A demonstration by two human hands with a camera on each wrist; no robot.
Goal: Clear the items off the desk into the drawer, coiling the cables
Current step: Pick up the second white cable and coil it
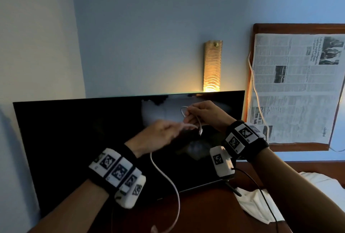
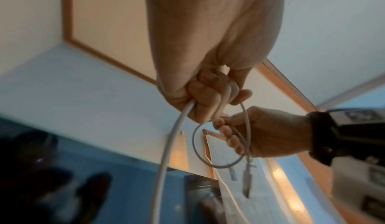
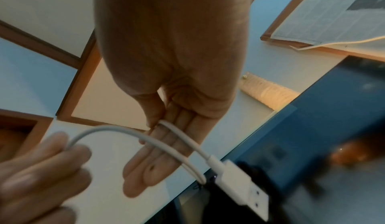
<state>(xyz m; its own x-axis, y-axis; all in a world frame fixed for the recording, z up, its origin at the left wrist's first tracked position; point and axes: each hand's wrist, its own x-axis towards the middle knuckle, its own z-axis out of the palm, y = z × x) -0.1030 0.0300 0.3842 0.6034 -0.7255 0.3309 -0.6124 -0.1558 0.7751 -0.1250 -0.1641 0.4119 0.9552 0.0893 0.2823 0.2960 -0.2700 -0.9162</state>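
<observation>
A white USB cable (image 1: 169,175) is held up in front of the black screen by both hands. My left hand (image 1: 164,132) grips the cable in a fist (image 2: 208,99), and the long free end hangs down toward the desk. My right hand (image 1: 203,115) holds a small loop of the cable (image 2: 195,145) wound around its fingers. In the right wrist view its thumb pinches the cable (image 3: 166,127) against the fingers. The USB plug (image 3: 243,188) dangles just below the right hand (image 3: 172,95). The two hands are close together, almost touching.
A black TV screen (image 1: 84,139) stands on the brown desk (image 1: 205,214) right behind the hands. A white cloth (image 1: 253,206) and a thin black cable (image 1: 261,193) lie at the right. A lit wall lamp (image 1: 212,68) and a framed newspaper (image 1: 298,87) hang behind.
</observation>
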